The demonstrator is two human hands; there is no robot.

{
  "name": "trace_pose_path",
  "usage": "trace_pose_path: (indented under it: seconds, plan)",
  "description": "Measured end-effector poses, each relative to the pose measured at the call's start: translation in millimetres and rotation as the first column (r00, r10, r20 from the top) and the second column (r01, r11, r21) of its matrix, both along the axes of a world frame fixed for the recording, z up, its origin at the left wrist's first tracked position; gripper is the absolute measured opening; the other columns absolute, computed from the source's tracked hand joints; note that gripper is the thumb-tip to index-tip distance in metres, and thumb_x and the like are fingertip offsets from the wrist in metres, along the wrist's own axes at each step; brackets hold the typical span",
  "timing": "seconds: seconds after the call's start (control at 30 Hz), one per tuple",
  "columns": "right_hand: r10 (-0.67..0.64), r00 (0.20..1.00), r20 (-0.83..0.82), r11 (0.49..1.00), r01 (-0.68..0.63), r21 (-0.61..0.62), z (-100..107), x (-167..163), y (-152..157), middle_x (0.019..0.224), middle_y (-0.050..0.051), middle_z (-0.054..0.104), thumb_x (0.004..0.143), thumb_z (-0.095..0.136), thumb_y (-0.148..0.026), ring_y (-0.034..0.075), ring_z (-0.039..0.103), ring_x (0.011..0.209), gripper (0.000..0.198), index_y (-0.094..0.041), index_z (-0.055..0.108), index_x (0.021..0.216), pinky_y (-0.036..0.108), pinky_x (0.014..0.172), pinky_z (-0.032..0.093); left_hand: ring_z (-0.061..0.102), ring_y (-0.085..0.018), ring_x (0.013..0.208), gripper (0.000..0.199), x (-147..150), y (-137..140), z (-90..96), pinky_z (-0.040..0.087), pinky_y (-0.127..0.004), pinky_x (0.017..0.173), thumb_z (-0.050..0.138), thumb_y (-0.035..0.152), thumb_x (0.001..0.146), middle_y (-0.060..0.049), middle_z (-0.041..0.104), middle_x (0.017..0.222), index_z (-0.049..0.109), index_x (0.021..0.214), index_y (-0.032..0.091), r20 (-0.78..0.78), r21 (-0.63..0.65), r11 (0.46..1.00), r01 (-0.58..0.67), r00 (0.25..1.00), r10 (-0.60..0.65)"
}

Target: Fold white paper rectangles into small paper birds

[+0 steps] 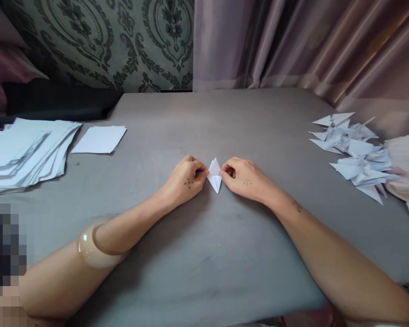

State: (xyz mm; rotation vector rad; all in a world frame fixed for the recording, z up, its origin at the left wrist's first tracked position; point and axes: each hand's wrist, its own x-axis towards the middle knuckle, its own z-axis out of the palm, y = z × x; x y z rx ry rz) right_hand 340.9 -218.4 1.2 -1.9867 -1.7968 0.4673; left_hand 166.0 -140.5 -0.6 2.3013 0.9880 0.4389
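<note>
1. One small folded white paper (215, 177), a crisply creased kite shape, sits between two hands, on or just above a smooth grey table (218, 259).
2. The left hand (188, 180) pinches its left edge; the right hand (246, 179) pinches its right. Both are curled, backs upward, with arms slanting inward.
3. One glossy pale bangle (87, 245) rings the left arm.
4. Left of the folded paper: two stacks of flat sheets, one large stack (23, 154), one small stack (98, 140).
5. Well right of it: one heap of pointed paper shapes (356, 152), too overlapped to count.
</note>
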Motion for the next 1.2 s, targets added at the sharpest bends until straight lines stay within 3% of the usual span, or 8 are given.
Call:
trace_pose_path:
  seconds: [0.43,0.73,0.83,0.97,1.07,1.2]
  plan:
    - [-0.109,0.994,0.009,0.988,0.109,-0.108,11,-9,1,0.081,0.004,0.070,0.084,0.054,-0.030,0.017,0.060,0.071,0.017,-0.022,0.065,0.073,0.028,0.062,0.040,0.057,-0.019,0.082,0.016,1,0,-4.3,0.050,-0.033,0.077,0.056,0.025,0.084,-0.007,0.060,0.087,0.068,0.078,0.016,0.014,-0.015,1.000,-0.013,1.000,0.013]
    - [-0.098,0.995,0.033,0.983,0.102,-0.154,13,-7,2,0.080,0.002,0.070,0.086,0.053,-0.037,0.015,0.059,0.069,0.022,-0.022,0.065,0.075,0.028,0.060,0.037,0.057,-0.018,0.079,0.017,2,-1,-3.8,0.048,-0.034,0.073,0.059,0.031,0.083,-0.006,0.057,0.093,0.065,0.075,0.017,-0.028,-0.061,0.997,-0.057,0.998,0.056]
    - [-0.092,0.995,0.045,0.985,0.098,-0.144,10,-5,3,0.082,0.002,0.070,0.087,0.053,-0.035,0.015,0.059,0.070,0.020,-0.022,0.063,0.077,0.028,0.061,0.038,0.057,-0.018,0.080,0.010,1,-2,-5.6,0.048,-0.034,0.072,0.058,0.027,0.084,-0.006,0.057,0.094,0.062,0.084,0.018,-0.017,-0.018,0.998,-0.059,0.998,0.059]
    - [-0.118,0.993,0.003,0.985,0.118,-0.122,3,-1,3,0.081,0.001,0.069,0.086,0.056,-0.035,0.016,0.060,0.071,0.016,-0.022,0.062,0.078,0.028,0.060,0.040,0.055,-0.020,0.092,0.016,0,1,-13.2,0.049,-0.035,0.081,0.049,0.017,0.090,-0.007,0.059,0.103,0.060,0.101,0.018,0.047,0.173,0.978,0.116,0.991,-0.126]
    - [-0.144,0.987,-0.077,0.985,0.136,-0.103,-3,4,3,0.077,0.001,0.069,0.082,0.060,-0.036,0.016,0.060,0.068,0.015,-0.023,0.063,0.076,0.028,0.059,0.041,0.054,-0.020,0.093,0.029,-1,3,-17.4,0.049,-0.035,0.083,0.037,0.012,0.094,-0.008,0.062,0.103,0.063,0.106,0.017,-0.028,0.314,0.904,0.290,0.955,-0.297]
    - [-0.171,0.951,-0.256,0.985,0.172,-0.018,-8,9,2,0.076,0.001,0.069,0.080,0.061,-0.029,0.014,0.062,0.066,0.009,-0.021,0.064,0.084,0.027,0.062,0.046,0.053,-0.021,0.089,0.037,-4,3,-13.6,0.050,-0.033,0.078,0.033,0.006,0.092,-0.010,0.063,0.101,0.066,0.108,0.014,-0.188,0.431,0.798,0.421,0.907,-0.377]
